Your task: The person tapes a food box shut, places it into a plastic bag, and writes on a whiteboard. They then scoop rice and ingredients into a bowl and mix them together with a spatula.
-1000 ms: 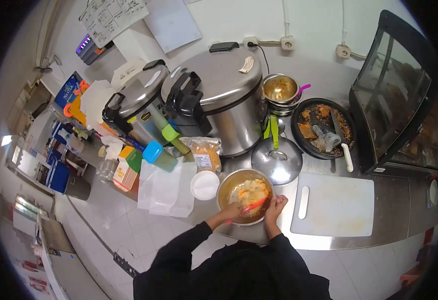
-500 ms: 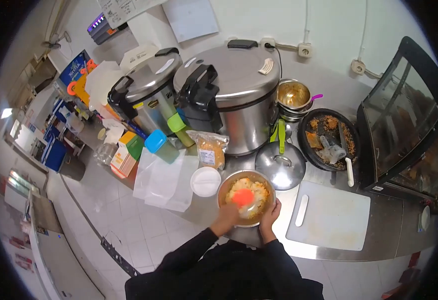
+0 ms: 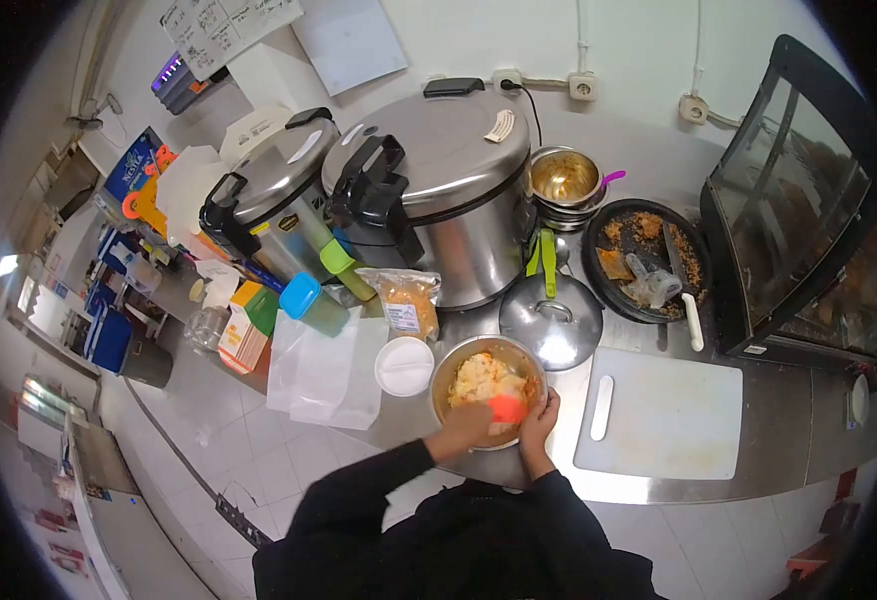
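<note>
A metal bowl (image 3: 442,372) stands near the counter's front edge, holding a pale yellow-orange food mixture (image 3: 480,378) that looks like rice or mash. My left hand (image 3: 464,427) reaches over the near left rim, closed around an orange-red spatula (image 3: 506,408); its handle is hidden by my fingers. The spatula's head lies in the mixture, at the near right of the bowl. On the right side, my right hand (image 3: 537,424) grips the bowl's rim, thumb side up. A round white container (image 3: 404,366) sits just left of the bowl.
Behind the bowl stand a metal lid (image 3: 550,325), a bag of crumbs (image 3: 404,298) and two large cookers (image 3: 468,260). To the right are a white cutting board (image 3: 668,410), a black pan (image 3: 590,262) with a knife (image 3: 691,318), and a glass display case (image 3: 788,200). Plastic sheets (image 3: 323,370) lie left.
The spatula has moved from the bowl's middle toward its near right side, along with my left hand. My right hand stays on the rim. The camera view has shifted slightly.
</note>
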A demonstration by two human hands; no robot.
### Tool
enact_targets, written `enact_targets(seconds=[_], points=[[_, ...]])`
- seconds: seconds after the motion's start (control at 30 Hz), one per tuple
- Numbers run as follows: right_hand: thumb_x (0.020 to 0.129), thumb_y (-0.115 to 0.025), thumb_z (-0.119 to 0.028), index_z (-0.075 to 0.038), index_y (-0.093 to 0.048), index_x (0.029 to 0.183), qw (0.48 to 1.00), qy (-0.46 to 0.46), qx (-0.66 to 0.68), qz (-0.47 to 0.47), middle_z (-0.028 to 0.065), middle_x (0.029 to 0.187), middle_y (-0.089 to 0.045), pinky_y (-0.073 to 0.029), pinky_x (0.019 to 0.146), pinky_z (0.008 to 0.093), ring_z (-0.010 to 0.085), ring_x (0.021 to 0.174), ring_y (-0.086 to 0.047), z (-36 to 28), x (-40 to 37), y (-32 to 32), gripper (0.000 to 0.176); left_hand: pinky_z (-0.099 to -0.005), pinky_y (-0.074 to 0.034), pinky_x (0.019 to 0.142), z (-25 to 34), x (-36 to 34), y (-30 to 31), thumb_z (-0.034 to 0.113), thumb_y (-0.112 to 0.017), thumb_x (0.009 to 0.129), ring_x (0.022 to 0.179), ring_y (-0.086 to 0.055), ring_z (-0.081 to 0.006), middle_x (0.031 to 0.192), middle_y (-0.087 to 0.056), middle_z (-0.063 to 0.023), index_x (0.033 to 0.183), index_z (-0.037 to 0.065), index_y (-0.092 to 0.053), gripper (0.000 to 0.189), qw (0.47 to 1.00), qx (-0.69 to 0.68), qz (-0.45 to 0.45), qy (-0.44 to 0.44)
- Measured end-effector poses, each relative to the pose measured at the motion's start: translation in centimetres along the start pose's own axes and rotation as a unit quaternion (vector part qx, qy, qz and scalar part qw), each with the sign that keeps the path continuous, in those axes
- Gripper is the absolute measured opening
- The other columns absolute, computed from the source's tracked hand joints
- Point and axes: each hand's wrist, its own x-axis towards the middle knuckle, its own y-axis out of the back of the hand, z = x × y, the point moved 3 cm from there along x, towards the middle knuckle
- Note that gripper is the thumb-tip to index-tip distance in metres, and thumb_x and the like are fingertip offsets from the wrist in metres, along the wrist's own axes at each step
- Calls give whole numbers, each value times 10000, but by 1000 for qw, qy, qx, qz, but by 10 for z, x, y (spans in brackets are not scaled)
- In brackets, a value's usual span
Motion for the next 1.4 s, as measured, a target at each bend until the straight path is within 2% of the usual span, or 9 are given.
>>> enact_targets(seconds=[0.13, 0.2, 0.33, 0.47, 0.63, 0.97, 1.17, 1.27, 1.4], points=[[822, -364, -115, 57, -432, 1017, 1000, -9, 26, -8, 181, 938, -511, -370, 781, 314, 250, 882, -494, 4, 8, 3, 270, -375, -454, 513, -27, -19, 77, 159, -479, 700, 623, -581, -280, 699, -583, -130, 735, 50, -588, 159, 997, 10, -69, 16], [841, -364, -109, 44, -433, 1026, 997, -13, 0, -79, 117, 927, -511, -377, 763, 256, 154, 856, -481, -2, 14, 7, 250, -376, -455, 491, -51, -10, 74, 168, -479, 704, 608, -584, -257, 702, -587, -117, 746, 65, -588, 156, 976, 136, -35, 164], [838, -362, -100, 44, -463, 999, 990, 4, -8, -144, 95, 894, -535, -379, 755, 243, 134, 836, -487, 21, 30, -2, 239, -347, -462, 481, -52, 28, 27, 155, -470, 729, 608, -587, -230, 645, -582, -71, 858, 74, -581, 189, 982, 163, 27, 94], [815, -383, -108, 32, -506, 952, 986, -24, -3, -164, 151, 847, -566, -397, 731, 292, 211, 806, -533, 0, 44, 1, 231, -341, -442, 417, 7, -14, 36, 102, -425, 734, 514, -561, -219, 739, -566, -87, 1000, 41, -505, 284, 981, 139, 58, -122], [825, -379, -103, 25, -498, 954, 985, -26, 23, -170, 106, 849, -555, -392, 726, 263, 156, 801, -510, -1, 41, -1, 218, -325, -427, 384, -3, -66, -5, 88, -434, 727, 485, -551, -200, 744, -547, -98, 1086, 52, -434, 361, 977, 201, 42, -50], [832, -386, -136, 24, -476, 958, 995, 26, 7, -91, 127, 858, -547, -400, 713, 273, 177, 813, -518, -14, 28, -3, 222, -369, -431, 408, 5, -61, 21, 110, -444, 727, 523, -567, -243, 608, -548, -129, 1066, 26, -444, 349, 992, 98, 1, 81], [826, -396, -132, 30, -457, 982, 990, -5, 30, -138, 148, 879, -543, -402, 723, 291, 199, 819, -522, -6, 28, 1, 234, -426, -448, 544, -66, -25, 44, 244, -461, 726, 610, -570, -317, 675, -570, -185, 727, 18, -589, 259, 989, -64, 18, 135], [832, -386, -106, 33, -464, 966, 992, 5, 6, -127, 103, 879, -534, -389, 735, 254, 142, 814, -493, -1, 27, 1, 208, -413, -452, 572, -79, -15, 64, 262, -481, 706, 634, -572, -316, 705, -581, -168, 750, 33, -590, 257, 970, -37, 32, 236], [818, -402, -124, 26, -456, 968, 993, 8, 19, -112, 157, 874, -541, -402, 726, 295, 219, 813, -526, -3, 28, -3, 219, -414, -446, 544, -60, 14, 15, 223, -461, 720, 624, -577, -291, 701, -582, -161, 774, 44, -589, 227, 990, -48, 37, 125]])
